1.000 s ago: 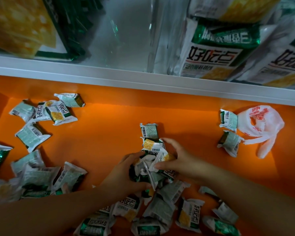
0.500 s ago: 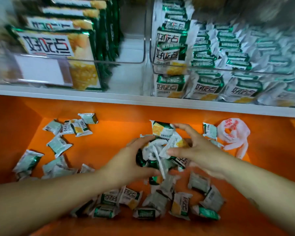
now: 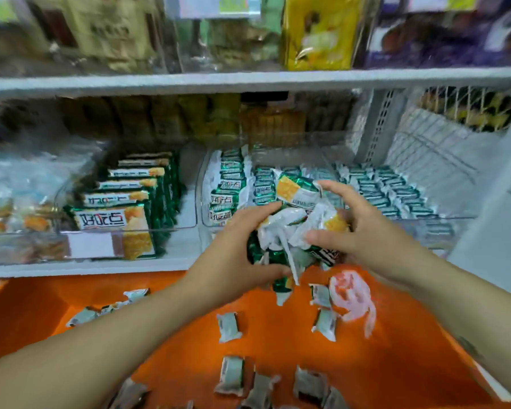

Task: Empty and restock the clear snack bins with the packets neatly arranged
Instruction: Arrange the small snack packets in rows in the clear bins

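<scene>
The bin (image 3: 419,218) stands on a white shelf (image 3: 86,268), with rows of small green-and-white packets filling it. To its left a second bin (image 3: 189,225) holds big packs (image 3: 112,222) standing on edge in a file. Above the bin an upper shelf (image 3: 248,81) carries blurred goods. Below the bin's front lies an orange surface (image 3: 165,343), where loose packets (image 3: 229,326) are scattered. A crumpled pink-and-white bag (image 3: 351,296) lies there too, just under the bin.

The bin's clear front wall stands between the rows inside and the bundle (image 3: 289,228) of small packets, which is in the air before that wall at about rim height. Whether it is over the rim cannot be told. The left hand (image 3: 236,261) grips the bundle from the left and below, fingers curled round it. The right hand (image 3: 357,228) grips it from the right, fingers curled over the top and thumb pressed on the front. Some packets hang out below, between the hands.
</scene>
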`<act>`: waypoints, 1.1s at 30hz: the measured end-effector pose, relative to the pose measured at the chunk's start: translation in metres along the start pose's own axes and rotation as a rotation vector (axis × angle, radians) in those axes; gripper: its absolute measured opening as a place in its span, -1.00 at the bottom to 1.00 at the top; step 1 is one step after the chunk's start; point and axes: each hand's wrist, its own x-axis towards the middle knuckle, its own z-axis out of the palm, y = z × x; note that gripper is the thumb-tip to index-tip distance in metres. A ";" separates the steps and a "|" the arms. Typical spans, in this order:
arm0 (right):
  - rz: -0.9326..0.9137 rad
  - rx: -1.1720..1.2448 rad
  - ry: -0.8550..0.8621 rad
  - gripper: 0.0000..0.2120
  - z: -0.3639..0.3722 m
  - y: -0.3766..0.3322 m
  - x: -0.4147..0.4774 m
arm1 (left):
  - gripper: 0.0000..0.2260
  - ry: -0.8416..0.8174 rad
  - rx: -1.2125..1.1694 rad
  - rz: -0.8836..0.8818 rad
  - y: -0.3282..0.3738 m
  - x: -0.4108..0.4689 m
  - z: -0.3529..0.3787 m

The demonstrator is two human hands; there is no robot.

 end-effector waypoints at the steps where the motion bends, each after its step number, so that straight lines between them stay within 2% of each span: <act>1: -0.028 0.020 0.023 -0.33 -0.010 -0.005 0.006 | -0.27 0.005 0.015 0.025 0.006 0.015 -0.003; 4: -0.100 0.091 0.073 -0.34 -0.039 -0.013 0.032 | -0.25 0.021 0.041 0.068 0.018 0.063 -0.008; 8: -0.027 0.060 0.126 -0.38 -0.061 -0.006 0.082 | -0.24 0.058 0.048 0.041 0.010 0.117 -0.004; 11: 0.028 -0.166 0.124 -0.39 -0.064 0.002 0.111 | -0.25 0.010 0.030 -0.082 -0.014 0.145 0.010; 14: 0.010 -0.421 0.057 -0.34 -0.062 -0.003 0.126 | -0.29 -0.109 -0.051 -0.199 -0.032 0.156 0.024; 18: -0.033 -0.710 0.004 -0.30 -0.058 -0.004 0.130 | -0.27 -0.198 -0.084 -0.263 -0.039 0.157 0.025; 21: -0.048 -0.809 0.068 -0.30 -0.054 -0.004 0.128 | -0.28 -0.201 -0.063 -0.289 -0.034 0.151 0.013; 23: -0.034 -0.895 0.118 -0.32 -0.051 -0.006 0.126 | -0.31 -0.141 -0.021 -0.295 -0.028 0.146 0.005; 27: -0.024 -1.112 0.157 -0.47 -0.046 -0.010 0.120 | -0.42 -0.055 -0.020 -0.234 -0.016 0.133 -0.002; 31: -0.002 -0.919 0.105 -0.57 -0.048 -0.005 0.113 | -0.62 -0.051 -0.154 -0.266 -0.003 0.123 -0.010; 33: -0.004 -0.778 0.095 -0.58 -0.050 -0.008 0.106 | -0.63 -0.068 -0.464 -0.392 0.001 0.117 -0.014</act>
